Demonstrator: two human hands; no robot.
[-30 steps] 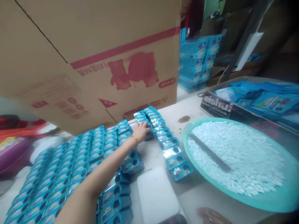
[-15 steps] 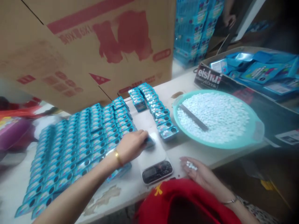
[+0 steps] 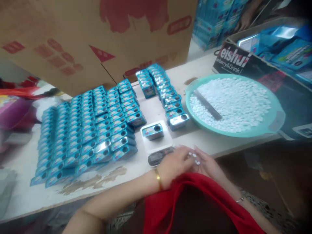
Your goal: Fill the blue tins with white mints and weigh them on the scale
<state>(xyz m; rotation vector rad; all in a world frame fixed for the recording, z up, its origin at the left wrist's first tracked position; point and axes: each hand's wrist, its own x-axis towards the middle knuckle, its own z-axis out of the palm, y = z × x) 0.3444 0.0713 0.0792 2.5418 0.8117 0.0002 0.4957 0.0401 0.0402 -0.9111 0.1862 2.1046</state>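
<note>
Here we are, both my hands together in front of my red garment [image 3: 158, 208], just beside the digital scale [image 3: 149, 146]. My right hand [image 3: 207, 164] is palm up and loosely cupped, a small lot of white tablets [image 3: 195, 158] lying in it. My left hand [image 3: 176, 164], gold bangle [image 3: 158, 179] at the wrist, brings its bent fingers right up to those tablets; whether they pinch one, I cannot tell. And there on the scale's white plate sits a single blue tin [image 3: 153, 131], upright, its dark round opening towards the right, neither hand on it!

Over to the left, rows of blue tins [image 3: 90, 130] pack the white table [image 3: 159, 112]. Beyond the scale stand a short row [image 3: 146, 83] and a longer row [image 3: 168, 97], white tablets on several tops. To the right, the green basin [image 3: 278, 113] is full of tablets, a dark flat strip [image 3: 207, 104] lying across them. Behind it, the black carton [image 3: 262, 76] holds blue packets [image 3: 294, 53], and at the back rises a large cardboard box [image 3: 80, 29], another person's hand [image 3: 245, 21] showing beyond
</note>
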